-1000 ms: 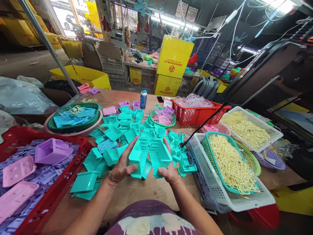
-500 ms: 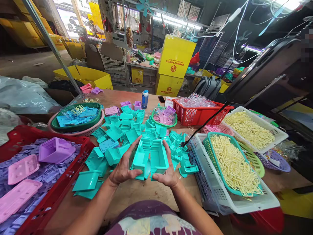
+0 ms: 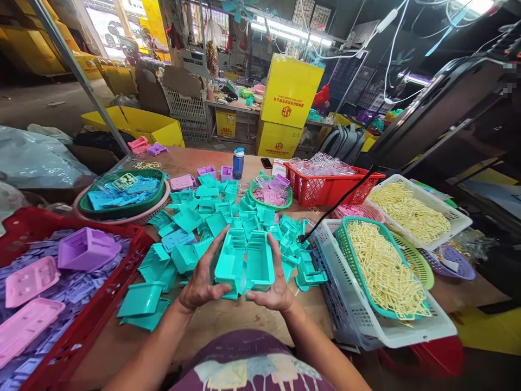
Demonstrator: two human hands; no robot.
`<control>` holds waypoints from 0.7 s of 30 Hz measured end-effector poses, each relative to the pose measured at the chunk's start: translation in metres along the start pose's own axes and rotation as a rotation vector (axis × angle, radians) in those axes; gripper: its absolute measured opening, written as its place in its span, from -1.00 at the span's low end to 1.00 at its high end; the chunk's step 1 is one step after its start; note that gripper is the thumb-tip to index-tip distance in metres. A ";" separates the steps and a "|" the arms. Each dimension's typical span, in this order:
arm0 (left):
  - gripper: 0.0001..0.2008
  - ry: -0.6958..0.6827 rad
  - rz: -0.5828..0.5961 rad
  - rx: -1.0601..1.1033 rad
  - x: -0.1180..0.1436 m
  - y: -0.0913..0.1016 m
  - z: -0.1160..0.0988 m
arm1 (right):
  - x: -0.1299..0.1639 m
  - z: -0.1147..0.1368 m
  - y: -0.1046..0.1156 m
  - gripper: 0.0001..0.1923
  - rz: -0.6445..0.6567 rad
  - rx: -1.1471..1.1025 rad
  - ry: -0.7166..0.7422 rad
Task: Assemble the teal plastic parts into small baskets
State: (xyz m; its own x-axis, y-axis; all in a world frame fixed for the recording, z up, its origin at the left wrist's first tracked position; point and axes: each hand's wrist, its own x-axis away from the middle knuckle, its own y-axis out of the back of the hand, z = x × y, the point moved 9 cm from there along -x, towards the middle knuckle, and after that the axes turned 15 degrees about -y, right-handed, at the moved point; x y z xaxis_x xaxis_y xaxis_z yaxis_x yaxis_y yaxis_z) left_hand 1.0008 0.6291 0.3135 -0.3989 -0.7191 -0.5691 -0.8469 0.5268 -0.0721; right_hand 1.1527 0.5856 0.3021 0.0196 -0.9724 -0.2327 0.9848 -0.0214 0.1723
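My left hand (image 3: pixel 200 282) grips a teal plastic shell half (image 3: pixel 228 262) from its left side. Beside it, my right hand (image 3: pixel 273 289) grips a second teal shell half (image 3: pixel 260 260) from the right. The two halves are pressed side by side, hollow sides up, just above the wooden table (image 3: pixel 228 317). Behind them lies a loose pile of teal plastic parts (image 3: pixel 211 217).
A red crate (image 3: pixel 87 320) with purple and pink parts sits at the left. A green basket (image 3: pixel 368 260) of cream pieces lies in a white tray (image 3: pixel 407 331) at the right. A round green basket (image 3: pixel 122 193), a blue bottle (image 3: pixel 238 163) and a red basket (image 3: pixel 329 187) stand farther back.
My hands have brought the two teal halves closer together and tilted them so their hollow sides face up; earlier they were splayed apart at the bottom.
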 end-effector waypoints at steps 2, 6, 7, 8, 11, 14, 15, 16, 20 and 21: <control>0.11 -0.017 -0.009 -0.018 0.000 0.002 -0.002 | 0.000 -0.001 0.001 0.25 -0.004 0.004 -0.005; 0.12 -0.018 0.002 -0.008 0.000 0.002 -0.002 | 0.000 -0.003 -0.002 0.25 0.014 0.017 -0.005; 0.12 -0.013 0.007 0.009 0.000 0.000 -0.001 | 0.000 -0.003 -0.002 0.25 0.015 0.024 0.001; 0.12 -0.008 0.009 0.029 0.000 -0.001 -0.001 | 0.000 -0.003 -0.002 0.25 0.015 0.032 0.007; 0.13 0.003 0.002 0.073 0.001 -0.003 0.002 | 0.000 -0.002 -0.004 0.26 0.012 0.060 0.017; 0.14 0.004 -0.007 0.079 0.002 -0.002 0.003 | 0.000 -0.001 -0.006 0.29 0.010 0.095 0.020; 0.14 0.007 -0.008 0.082 0.003 -0.002 0.004 | -0.001 0.000 -0.007 0.30 0.012 0.111 0.027; 0.15 0.011 -0.008 0.086 0.004 -0.002 0.004 | -0.001 0.002 -0.008 0.30 0.014 0.128 0.041; 0.13 0.026 -0.028 0.101 0.005 -0.004 0.006 | -0.002 0.006 -0.010 0.29 0.003 0.149 0.080; 0.12 0.033 -0.037 0.105 0.005 -0.004 0.008 | -0.004 0.003 -0.010 0.31 0.002 0.131 0.048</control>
State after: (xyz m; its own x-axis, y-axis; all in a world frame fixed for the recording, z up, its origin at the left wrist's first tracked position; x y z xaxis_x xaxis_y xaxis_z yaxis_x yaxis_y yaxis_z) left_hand 1.0054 0.6270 0.3049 -0.3808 -0.7523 -0.5377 -0.8202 0.5433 -0.1792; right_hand 1.1427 0.5891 0.3047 0.0327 -0.9601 -0.2776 0.9539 -0.0529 0.2953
